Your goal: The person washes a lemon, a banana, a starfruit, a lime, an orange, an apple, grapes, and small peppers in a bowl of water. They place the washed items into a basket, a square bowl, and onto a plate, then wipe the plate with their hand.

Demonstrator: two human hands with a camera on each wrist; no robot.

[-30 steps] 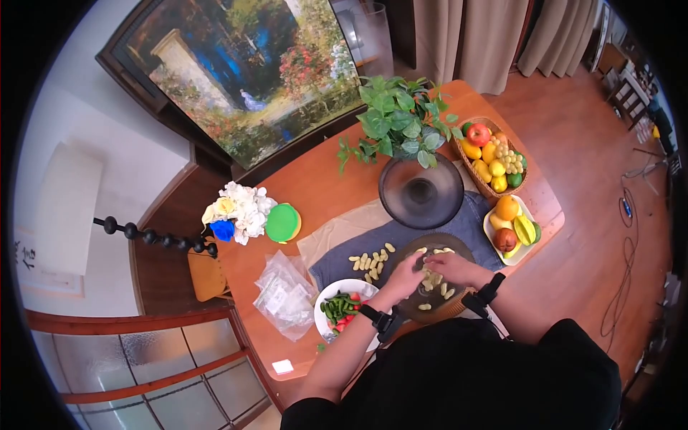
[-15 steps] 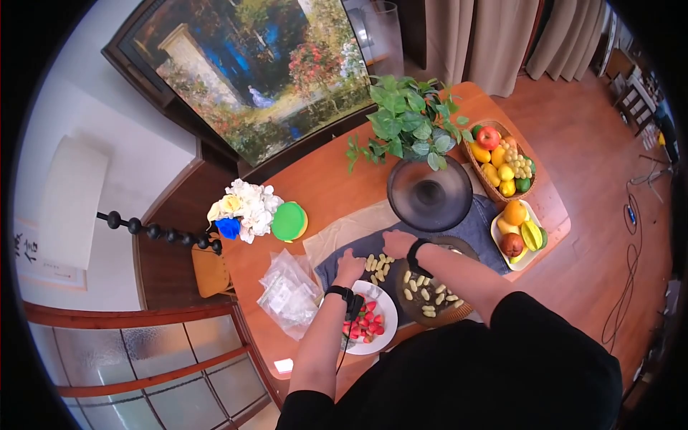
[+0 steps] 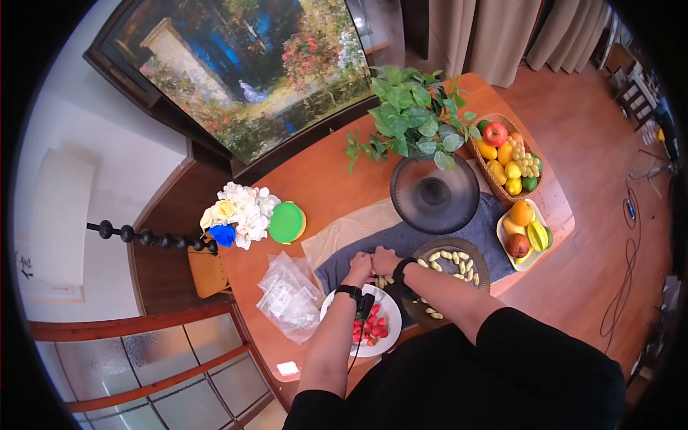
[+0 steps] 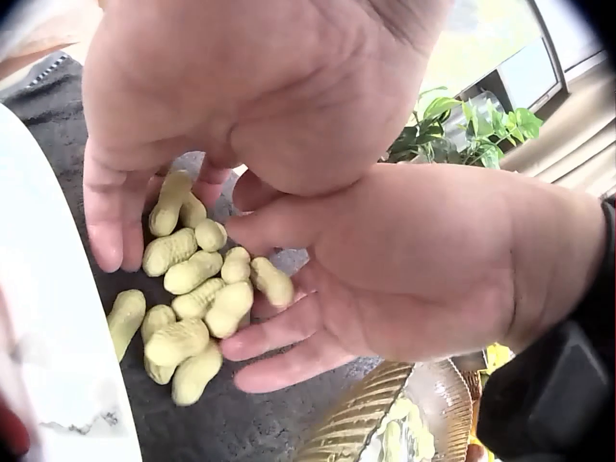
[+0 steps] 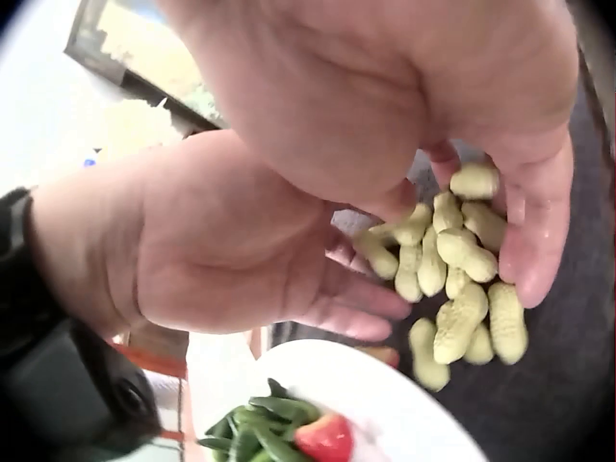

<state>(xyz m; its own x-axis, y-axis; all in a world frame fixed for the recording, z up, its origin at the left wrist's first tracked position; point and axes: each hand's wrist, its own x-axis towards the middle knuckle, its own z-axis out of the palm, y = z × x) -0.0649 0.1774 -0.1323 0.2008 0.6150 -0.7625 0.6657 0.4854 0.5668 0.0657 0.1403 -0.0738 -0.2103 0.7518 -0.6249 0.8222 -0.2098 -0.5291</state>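
Yellowish peanuts lie in a pile on the dark cloth. Around the far side of the pile bend the loosely spread fingers of my left hand and right hand, touching some peanuts. The hands meet at the thumbs, neither closed round a peanut. In the head view they hide most of the pile. More peanuts are spread in a round brown glass dish to the right.
A white plate with strawberries and green peppers stands close by the hands. A dark round dish, a leafy plant, a fruit basket and a fruit tray stand beyond. Plastic bags lie left.
Both hands have left the brown glass dish and moved left to the peanuts on the cloth. Half a second ago they were apart beside the pile; now they are together over it.
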